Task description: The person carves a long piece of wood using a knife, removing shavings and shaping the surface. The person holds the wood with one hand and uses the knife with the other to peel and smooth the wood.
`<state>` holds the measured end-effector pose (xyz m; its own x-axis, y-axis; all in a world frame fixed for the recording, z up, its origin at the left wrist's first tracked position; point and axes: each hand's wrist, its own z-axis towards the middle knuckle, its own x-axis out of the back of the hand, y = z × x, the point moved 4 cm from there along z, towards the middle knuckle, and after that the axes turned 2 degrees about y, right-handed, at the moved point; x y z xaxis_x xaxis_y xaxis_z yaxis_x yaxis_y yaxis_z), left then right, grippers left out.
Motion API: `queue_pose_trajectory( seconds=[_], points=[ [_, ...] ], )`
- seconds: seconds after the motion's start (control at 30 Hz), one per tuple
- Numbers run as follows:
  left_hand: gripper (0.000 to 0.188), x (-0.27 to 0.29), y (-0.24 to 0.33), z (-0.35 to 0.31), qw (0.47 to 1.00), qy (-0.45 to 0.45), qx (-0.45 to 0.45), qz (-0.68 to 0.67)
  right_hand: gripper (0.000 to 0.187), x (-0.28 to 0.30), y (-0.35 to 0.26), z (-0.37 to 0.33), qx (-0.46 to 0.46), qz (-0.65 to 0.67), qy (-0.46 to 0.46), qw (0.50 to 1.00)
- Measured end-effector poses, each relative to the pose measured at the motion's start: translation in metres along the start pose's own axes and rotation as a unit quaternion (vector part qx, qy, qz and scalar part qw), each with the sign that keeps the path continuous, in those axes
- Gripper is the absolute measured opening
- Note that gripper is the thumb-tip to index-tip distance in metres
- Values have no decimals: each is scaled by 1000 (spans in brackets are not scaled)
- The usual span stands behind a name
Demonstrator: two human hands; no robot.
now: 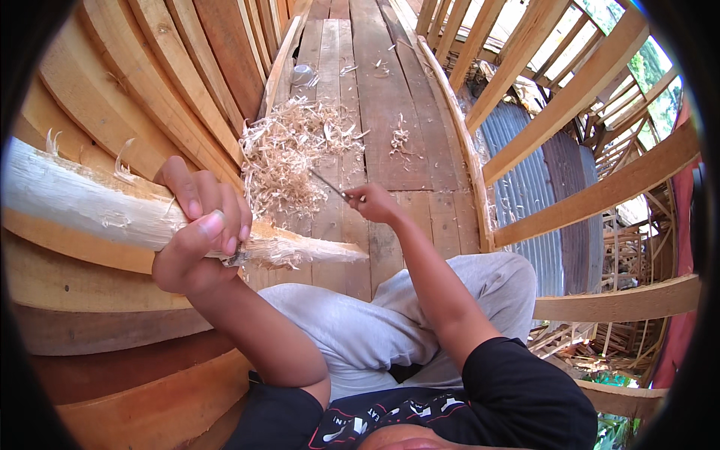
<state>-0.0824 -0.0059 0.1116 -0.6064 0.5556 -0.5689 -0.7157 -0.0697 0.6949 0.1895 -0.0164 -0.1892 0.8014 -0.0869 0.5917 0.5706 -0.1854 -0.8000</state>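
Observation:
A pale, whittled wooden pole (97, 196) comes in from the left and narrows to a rough, shaved end in front of me. My left hand (202, 225) is closed around it not far from that tapered end, fingers over the top and thumb across the front. Loose curls of wood stick up from the pole's upper side. Beyond the tip, my right hand (371, 204) is closed on a thin, dark, knife-like tool (328, 184). Its far end points up and left at the wood shavings (289, 161), apart from the pole. The tool's handle is hidden in my fingers.
Shavings heap on the plank floor (409, 165), with smaller scraps beyond. A small clear cup (302, 74) lies by the left edge. Slatted boards (150, 82) rise closely at left; a wooden railing (577, 206) borders the right, with corrugated metal sheets (525, 187) outside it.

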Motion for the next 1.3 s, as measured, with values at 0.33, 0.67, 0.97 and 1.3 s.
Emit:
queue_pose_trajectory(
  seconds=[0.33, 0.67, 0.97, 1.3],
  points=[
    [22, -3, -3, 2, 1000, 2, -4, -10, 25, 92, 86, 38, -289, -192, 262, 901],
    [22, 4, -1, -1, 1000, 23, 1, 7, 26, 42, 11, 48, -143, -78, 166, 973],
    [22, 7, -3, 1, 1000, 19, -2, -6, 24, 23, 7, 31, -144, 6, -27, 989],
    [21, 8, -4, 3, 1000, 14, 1, -6, 25, 94, 60, 63, -353, -186, 225, 889]
  ],
)
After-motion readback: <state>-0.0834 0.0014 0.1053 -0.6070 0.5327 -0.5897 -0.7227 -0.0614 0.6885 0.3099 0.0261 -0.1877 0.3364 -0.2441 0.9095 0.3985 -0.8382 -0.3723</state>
